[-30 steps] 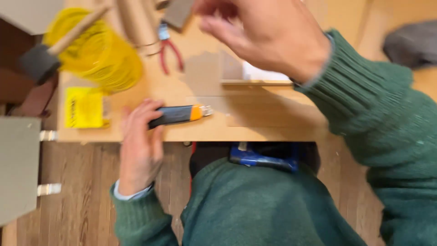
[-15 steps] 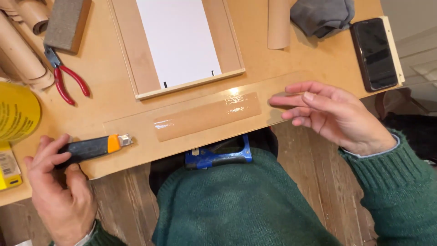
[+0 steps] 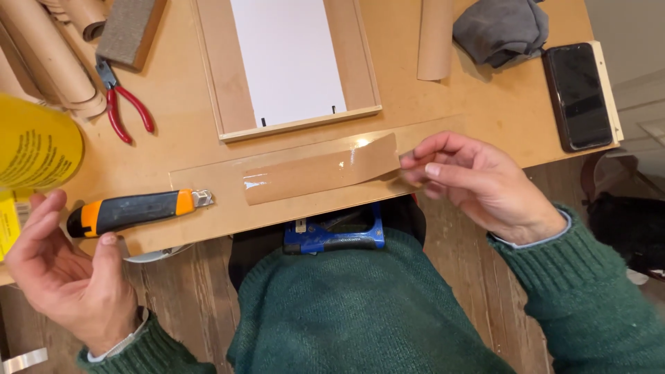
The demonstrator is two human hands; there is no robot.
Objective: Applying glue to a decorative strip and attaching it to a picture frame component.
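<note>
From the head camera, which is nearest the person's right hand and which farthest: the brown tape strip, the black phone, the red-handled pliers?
From the right hand:
1. Brown tape strip, pinched at its fingertips.
2. Black phone, up at the board's right edge.
3. Red-handled pliers, far across on the left.

Cluttered board (image 3: 485, 111): knife (image 3: 131, 211), pliers (image 3: 123, 104), phone (image 3: 578, 93)

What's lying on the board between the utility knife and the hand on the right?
A glossy brown tape strip lies between the utility knife and the right hand, whose fingertips pinch its end, seen in the head view.
</note>
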